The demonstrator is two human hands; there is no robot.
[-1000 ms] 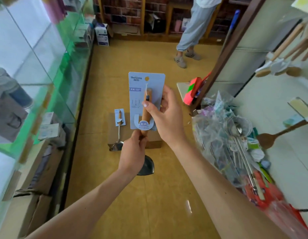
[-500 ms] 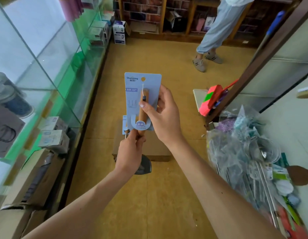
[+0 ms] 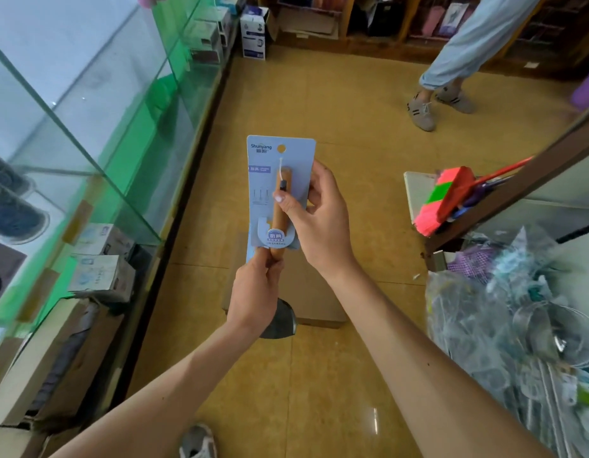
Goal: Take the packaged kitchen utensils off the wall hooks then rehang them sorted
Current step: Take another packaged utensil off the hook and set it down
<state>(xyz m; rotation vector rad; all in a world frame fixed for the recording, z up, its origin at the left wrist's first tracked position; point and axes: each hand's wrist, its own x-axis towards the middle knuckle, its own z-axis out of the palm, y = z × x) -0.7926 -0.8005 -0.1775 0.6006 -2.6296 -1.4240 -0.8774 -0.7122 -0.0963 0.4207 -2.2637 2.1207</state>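
I hold one packaged utensil in front of me: a wooden-handled spatula on a pale blue card (image 3: pixel 263 180) with a hang hole at its top. My left hand (image 3: pixel 256 292) grips the handle just below the card, and the dark metal blade (image 3: pixel 283 320) shows under that hand. My right hand (image 3: pixel 319 216) pinches the card's right edge, thumb pressed on the wooden handle (image 3: pixel 279 213). A heap of other packaged utensils (image 3: pixel 514 328) in clear wrappers lies at the right.
A glass display case (image 3: pixel 88 133) with boxes runs along the left. A cardboard box (image 3: pixel 316 292) sits on the yellow floor under my hands. A pink and green brush (image 3: pixel 445 200) leans at the right. Another person's legs (image 3: pixel 451 71) stand at the back.
The view has swung left and down, so the wall hooks with wooden utensils have left the frame. Both hands keep the same hold on the carded spatula.
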